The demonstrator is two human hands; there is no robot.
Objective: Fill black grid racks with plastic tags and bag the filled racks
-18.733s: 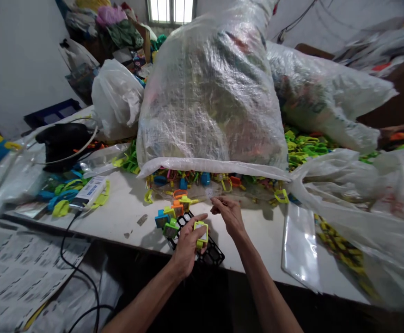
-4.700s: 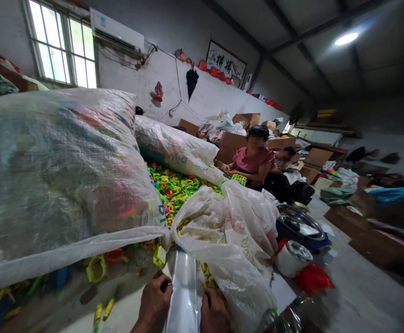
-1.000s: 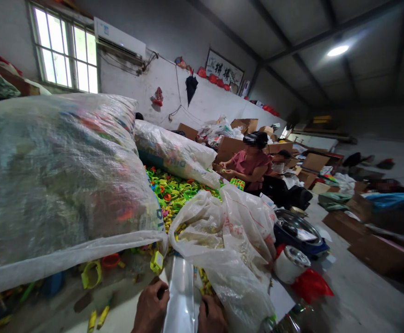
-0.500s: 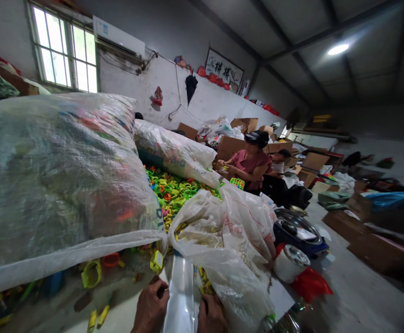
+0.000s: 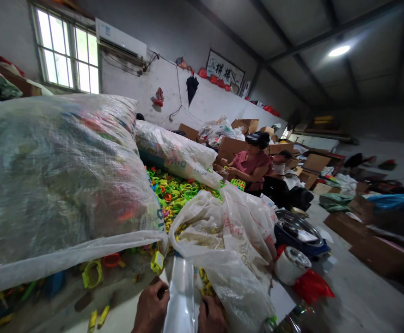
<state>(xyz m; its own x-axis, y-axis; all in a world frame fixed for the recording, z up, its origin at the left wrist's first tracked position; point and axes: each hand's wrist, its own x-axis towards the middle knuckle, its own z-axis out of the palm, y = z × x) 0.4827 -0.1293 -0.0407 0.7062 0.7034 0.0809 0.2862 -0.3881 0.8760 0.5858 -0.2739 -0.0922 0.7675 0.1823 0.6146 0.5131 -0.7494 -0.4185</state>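
Cluttered workroom, head view: a pale counter [image 5: 119, 317] bears a silvery plastic sleeve [image 5: 180, 296], lying between the hands. Left hand [image 5: 151, 304] and right hand [image 5: 211, 315], just beside the sleeve on either side, have curled fingers; whether they pinch anything cannot be told. Left of the sleeve, a bulging sack [image 5: 66, 185] blocks much of the view; to its right, a crumpled translucent bag [image 5: 229, 231] partly covers yellow pieces [image 5: 205, 280]. Well beyond the sleeve sits a co-worker [image 5: 252, 163].
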